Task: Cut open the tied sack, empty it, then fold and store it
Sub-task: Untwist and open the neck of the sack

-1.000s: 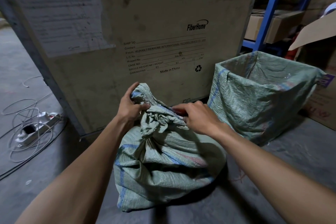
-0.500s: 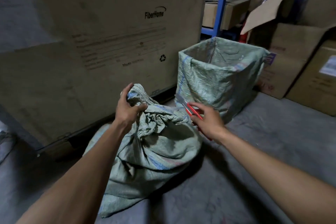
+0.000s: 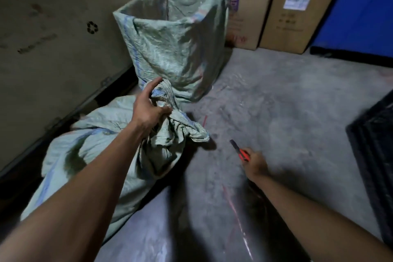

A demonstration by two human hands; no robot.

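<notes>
A full green woven sack [image 3: 102,147] lies tilted on the concrete floor at the left. My left hand [image 3: 148,108] grips its bunched neck near the top. My right hand [image 3: 255,166] is off to the right of the sack, low over the floor, holding a red utility knife [image 3: 241,151] with its blade pointing up and left. The knife is well apart from the sack. A thin red string [image 3: 236,212] lies on the floor below my right hand.
An open-topped container lined with a green sack [image 3: 176,36] stands just behind the sack. A large wooden crate [image 3: 53,34] fills the left. Cardboard boxes [image 3: 295,10] line the back, with a blue panel [image 3: 365,6] beside them. A black crate [image 3: 378,155] sits at the right edge.
My right hand has pulled the knife away from the sack's neck, down and to the right. The view has swung right. My left hand keeps its grip on the neck.
</notes>
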